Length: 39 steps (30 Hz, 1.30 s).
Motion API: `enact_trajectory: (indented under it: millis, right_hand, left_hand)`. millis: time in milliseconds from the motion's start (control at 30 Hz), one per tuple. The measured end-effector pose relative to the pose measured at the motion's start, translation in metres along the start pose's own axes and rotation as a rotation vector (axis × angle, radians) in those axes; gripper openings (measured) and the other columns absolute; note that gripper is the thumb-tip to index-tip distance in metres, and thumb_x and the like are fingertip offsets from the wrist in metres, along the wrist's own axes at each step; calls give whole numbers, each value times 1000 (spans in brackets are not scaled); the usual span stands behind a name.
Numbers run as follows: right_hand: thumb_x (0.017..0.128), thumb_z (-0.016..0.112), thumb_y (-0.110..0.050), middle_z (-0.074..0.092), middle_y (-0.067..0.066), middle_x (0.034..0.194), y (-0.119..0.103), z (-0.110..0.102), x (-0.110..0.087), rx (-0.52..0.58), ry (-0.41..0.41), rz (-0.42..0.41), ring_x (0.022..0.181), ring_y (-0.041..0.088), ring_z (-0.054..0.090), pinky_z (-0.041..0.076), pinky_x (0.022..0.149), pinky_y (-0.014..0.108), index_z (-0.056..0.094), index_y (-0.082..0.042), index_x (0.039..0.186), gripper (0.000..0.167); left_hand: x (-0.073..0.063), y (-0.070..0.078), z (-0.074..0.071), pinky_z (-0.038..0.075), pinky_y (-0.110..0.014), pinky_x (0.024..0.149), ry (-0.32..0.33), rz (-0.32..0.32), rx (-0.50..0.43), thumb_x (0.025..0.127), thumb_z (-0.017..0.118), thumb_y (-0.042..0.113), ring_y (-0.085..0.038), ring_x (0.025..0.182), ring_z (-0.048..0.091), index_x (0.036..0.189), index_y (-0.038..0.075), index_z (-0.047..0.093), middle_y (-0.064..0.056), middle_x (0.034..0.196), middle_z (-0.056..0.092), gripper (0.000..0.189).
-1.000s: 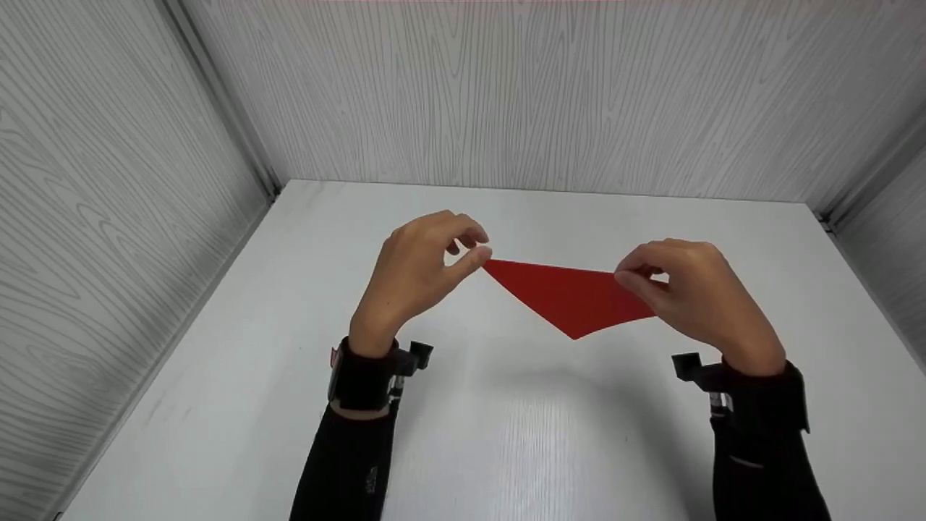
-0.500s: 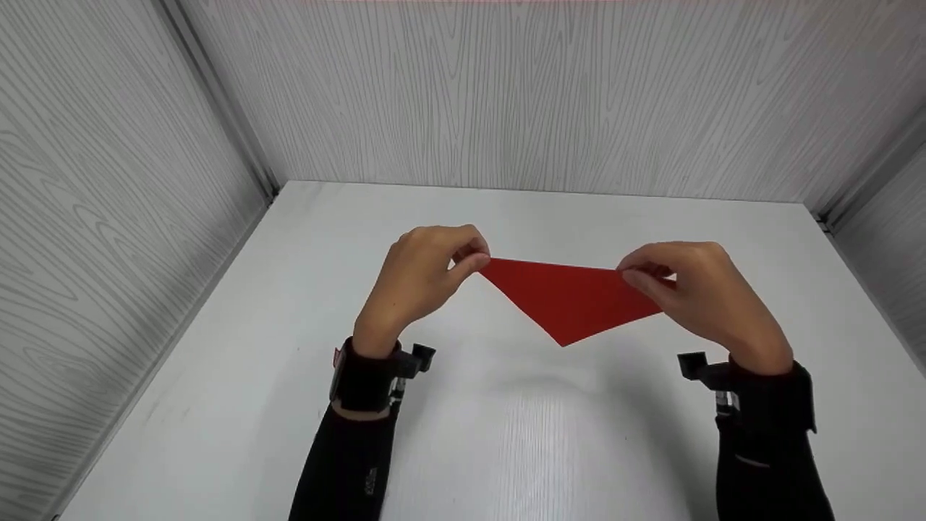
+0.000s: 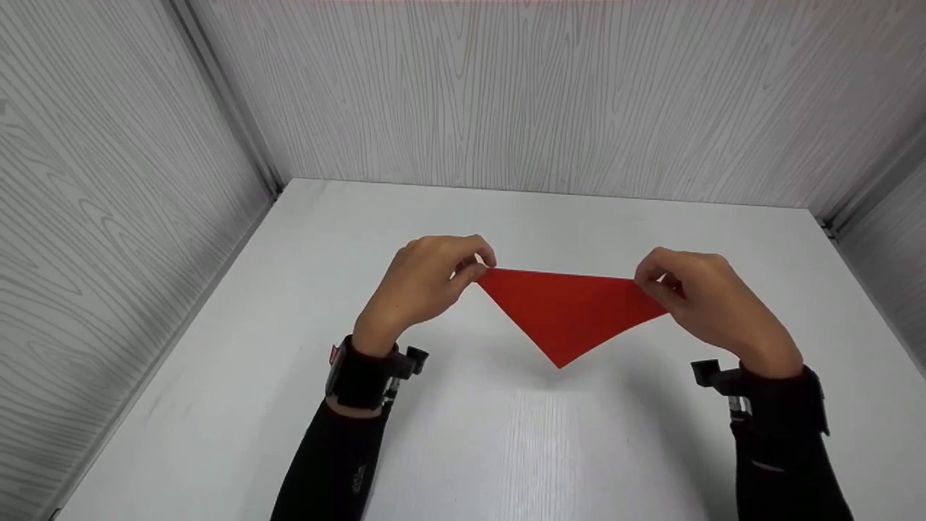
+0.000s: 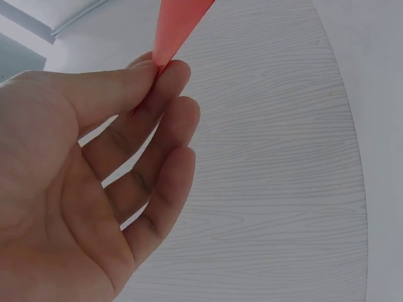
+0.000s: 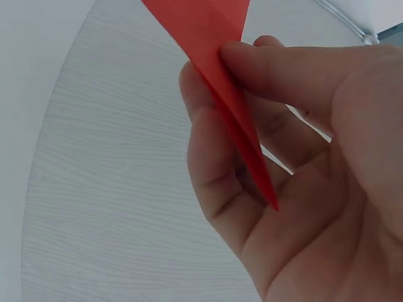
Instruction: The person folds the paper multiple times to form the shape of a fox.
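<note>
A red sheet of paper folded into a triangle hangs between both hands above the table, its long edge on top and one corner pointing down. My left hand pinches its left corner between thumb and fingers. Close up in the left wrist view, the tip of the paper sits between thumb and index finger. My right hand pinches the paper near its right corner. In the right wrist view the layers of the folded paper part slightly, and a pointed end sticks out past the thumb toward the palm.
The white table lies beneath the hands, with soft shadows on it. Wood-grain panels stand behind it and on the left, with another at the right edge. Both wrists wear black camera straps.
The left fingers have closed from slightly spread to a pinch on the paper's corner. Both hands have come a little lower and nearer, the right also further right. The paper's bottom corner has dropped.
</note>
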State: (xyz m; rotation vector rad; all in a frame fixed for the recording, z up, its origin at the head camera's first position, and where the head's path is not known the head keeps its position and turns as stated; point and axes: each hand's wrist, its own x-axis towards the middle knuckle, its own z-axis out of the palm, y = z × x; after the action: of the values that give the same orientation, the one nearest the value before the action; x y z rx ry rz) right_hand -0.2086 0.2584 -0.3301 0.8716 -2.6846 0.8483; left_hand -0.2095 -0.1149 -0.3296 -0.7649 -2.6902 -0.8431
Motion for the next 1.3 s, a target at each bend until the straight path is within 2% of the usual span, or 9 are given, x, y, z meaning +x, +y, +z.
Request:
enact_trajectory:
  millis: [167, 267, 433, 667, 900, 1067, 1300]
  right_hand:
    - [91, 71, 14, 75, -7, 96, 11, 10, 3, -52, -54, -15, 81, 10, 66, 54, 73, 21, 79, -15, 101, 32]
    - [92, 69, 14, 75, -6, 96, 18, 17, 4, -69, -89, -11, 86, 13, 68, 57, 75, 25, 81, -14, 101, 32]
    - [94, 66, 15, 75, -3, 100, 29, 33, 3, -67, -123, -19, 93, 17, 71, 61, 79, 33, 82, -12, 106, 33]
    - [92, 64, 19, 74, 6, 105, 39, 59, 1, -99, -207, -43, 99, 24, 71, 63, 83, 42, 82, -6, 114, 37]
    - [91, 64, 19, 72, 10, 104, 46, 75, -2, -125, -239, -34, 98, 27, 71, 63, 82, 42, 81, -3, 114, 36]
    - [91, 66, 18, 72, 11, 103, 48, 83, -2, -153, -248, -15, 97, 27, 71, 63, 83, 44, 81, -3, 114, 35]
    - [90, 68, 18, 72, 9, 102, 52, 92, -3, -173, -235, -16, 96, 26, 70, 63, 85, 44, 83, -6, 111, 35]
  left_hand:
    - [2, -9, 9, 49, -34, 72, -95, 1, 22, 104, 59, 2, -14, 77, 60, 114, 18, 67, 2, 90, 73, 20]
    - [3, -15, 15, 49, -34, 73, -156, -3, 19, 104, 55, 0, -16, 80, 59, 110, 19, 70, 4, 94, 73, 25]
    - [6, -27, 26, 53, -35, 81, -227, -22, -10, 105, 59, 3, -15, 92, 65, 108, 19, 77, 5, 103, 77, 24]
    - [6, -43, 45, 54, -35, 84, -344, -102, -25, 104, 63, 2, -16, 96, 67, 112, 18, 80, 3, 104, 78, 24]
    - [7, -51, 60, 54, -36, 88, -390, -141, 35, 102, 66, 2, -18, 99, 67, 114, 17, 81, 3, 107, 78, 25]
    - [6, -54, 65, 54, -38, 94, -414, -130, 68, 102, 68, 4, -21, 105, 68, 118, 15, 82, 0, 111, 78, 24]
    - [2, -58, 64, 53, -42, 102, -435, -84, 98, 99, 71, 3, -25, 113, 69, 119, 13, 83, -3, 115, 79, 25]
